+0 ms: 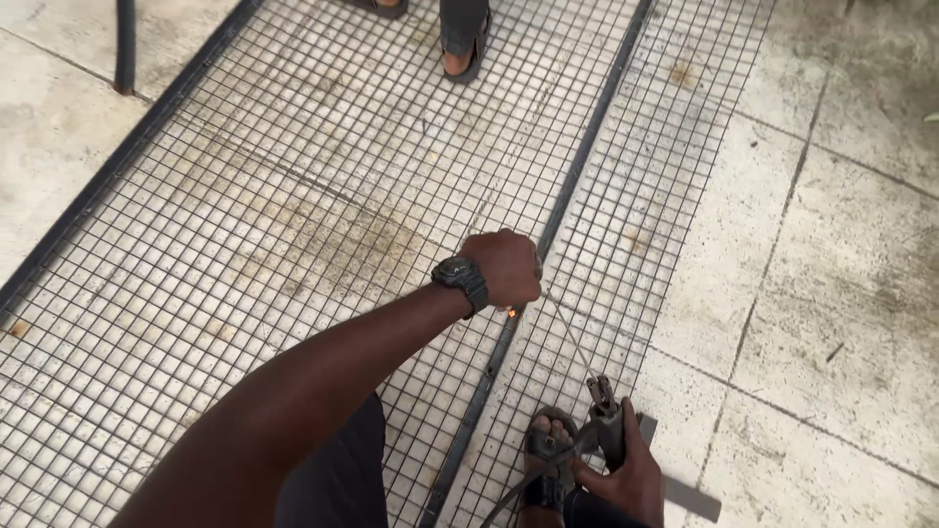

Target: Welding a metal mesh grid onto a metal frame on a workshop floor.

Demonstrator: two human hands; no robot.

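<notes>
While the left hand [504, 266] is curled into a fist just above the dark metal frame bar [577, 161], what it grips, if anything, cannot be told. A small orange glow [511, 313] sits on the bar right beside it. The right hand [626, 471] is closed around an electrode holder [604, 416], whose thin welding rod [569, 334] slants up toward the glow. Wire mesh [293, 225] lies flat on the tiled floor [841, 254]. A sandalled foot [548, 455] rests on the mesh, and another person's foot [460, 44] stands at the far edge.
</notes>
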